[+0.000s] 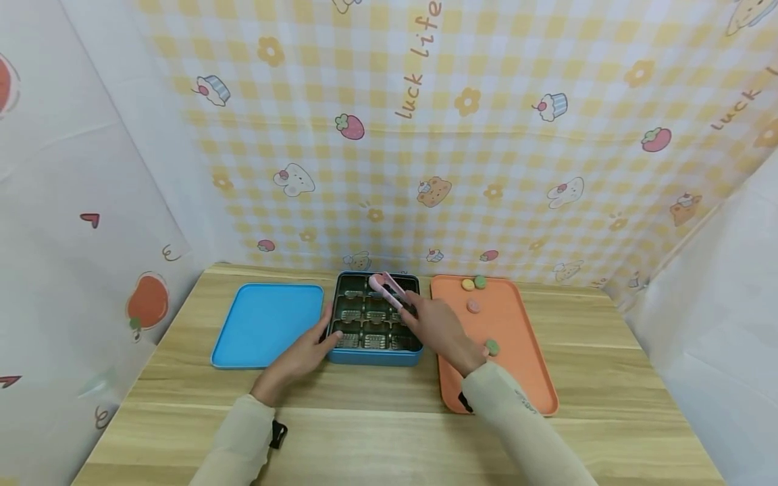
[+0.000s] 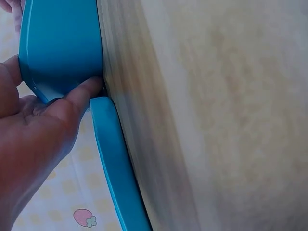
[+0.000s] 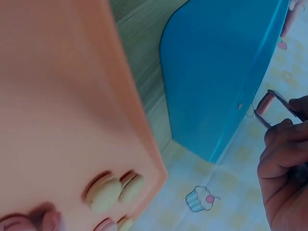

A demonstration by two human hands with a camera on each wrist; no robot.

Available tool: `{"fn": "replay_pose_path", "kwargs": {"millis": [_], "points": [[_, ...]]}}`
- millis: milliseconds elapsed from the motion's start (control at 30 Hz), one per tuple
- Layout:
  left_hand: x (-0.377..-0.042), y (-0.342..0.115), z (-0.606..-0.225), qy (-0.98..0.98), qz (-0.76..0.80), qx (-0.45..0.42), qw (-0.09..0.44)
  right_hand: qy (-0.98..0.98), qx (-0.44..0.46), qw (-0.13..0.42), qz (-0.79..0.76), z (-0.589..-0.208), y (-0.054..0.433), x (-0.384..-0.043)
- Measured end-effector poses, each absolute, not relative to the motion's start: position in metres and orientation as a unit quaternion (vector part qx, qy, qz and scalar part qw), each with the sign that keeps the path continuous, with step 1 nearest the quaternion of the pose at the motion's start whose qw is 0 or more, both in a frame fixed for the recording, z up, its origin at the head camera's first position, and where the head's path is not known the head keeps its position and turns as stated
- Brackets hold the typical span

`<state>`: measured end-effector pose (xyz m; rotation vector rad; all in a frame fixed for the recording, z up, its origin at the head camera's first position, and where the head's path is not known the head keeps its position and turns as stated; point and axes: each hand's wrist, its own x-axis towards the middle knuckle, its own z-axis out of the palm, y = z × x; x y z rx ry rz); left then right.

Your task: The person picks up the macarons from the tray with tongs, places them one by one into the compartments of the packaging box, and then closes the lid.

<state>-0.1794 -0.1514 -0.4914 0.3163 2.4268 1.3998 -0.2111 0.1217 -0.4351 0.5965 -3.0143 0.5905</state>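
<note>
A blue box (image 1: 375,358) stands mid-table, with a dark insert (image 1: 375,316) divided into compartments. My left hand (image 1: 308,349) grips its left side. In the left wrist view the thumb is at the rim and a finger (image 2: 86,94) reaches down the outer wall to the base. My right hand (image 1: 439,325) holds pink tongs (image 1: 392,297) over the back of the box. Between the tong tips is a pink macaron (image 3: 264,103), above the rim in the right wrist view. The hand and tongs hide some right-hand compartments.
Right of the box lies an orange tray (image 1: 516,368) bearing several macarons, among them a yellow one (image 1: 468,284), a pink one (image 1: 473,306) and a green one (image 1: 491,347). A flat blue tray (image 1: 267,327) lies to the left. Patterned cloth (image 1: 377,162) hangs behind the table.
</note>
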Motion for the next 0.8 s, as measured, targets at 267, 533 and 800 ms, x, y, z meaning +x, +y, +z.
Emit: {"fn": "replay_pose_path", "kwargs": {"millis": [267, 533, 800], "points": [[-0.180, -0.151, -0.493, 0.846, 0.497, 0.115, 0.157, -0.964, 0.197, -0.004, 0.181, -0.437, 0.107, -0.212], [-0.181, -0.151, -0.495, 0.840, 0.507, 0.109, 0.159, -0.963, 0.217, 0.015, 0.158, -0.442, 0.096, -0.212], [-0.181, -0.150, -0.495, 0.843, 0.503, 0.108, 0.160, -0.964, 0.211, 0.002, 0.160, -0.444, 0.088, -0.214]]}}
